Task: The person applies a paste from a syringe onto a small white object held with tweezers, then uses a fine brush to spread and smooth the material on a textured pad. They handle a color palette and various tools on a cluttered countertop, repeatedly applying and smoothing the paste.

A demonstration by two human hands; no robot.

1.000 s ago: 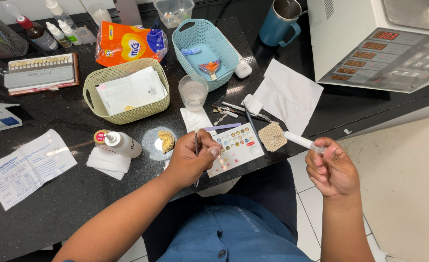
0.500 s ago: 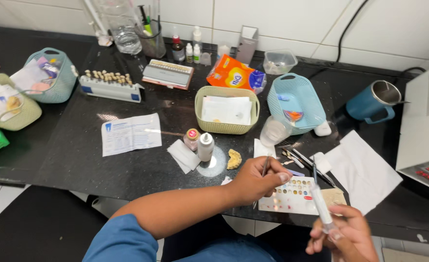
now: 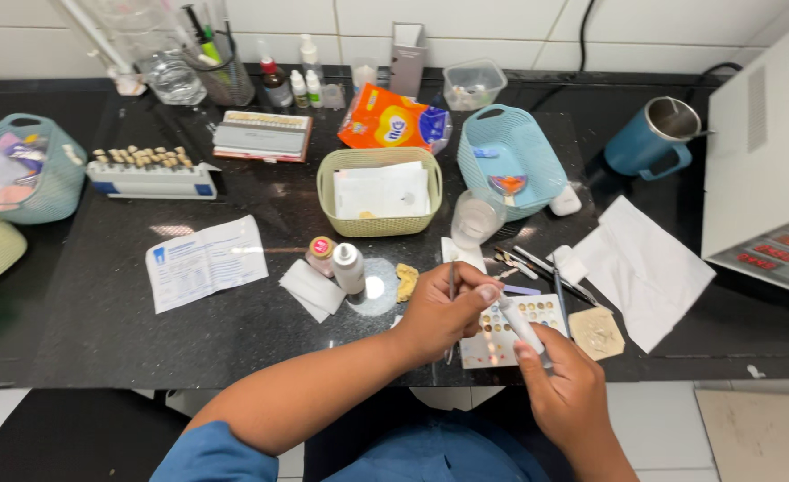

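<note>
Two hands work at the counter's near edge. The left hand [image 3: 443,308] pinches one thin metal tool [image 3: 451,290], standing nearly upright, its tip hidden. The right hand [image 3: 565,386] grips one white syringe-like tube [image 3: 521,325], pointing far-left over the palette card [image 3: 512,332], partly covered.

Palette [image 3: 510,330] under hands; cup [image 3: 475,219] behind; basket [image 3: 379,192] left of cup.
</note>
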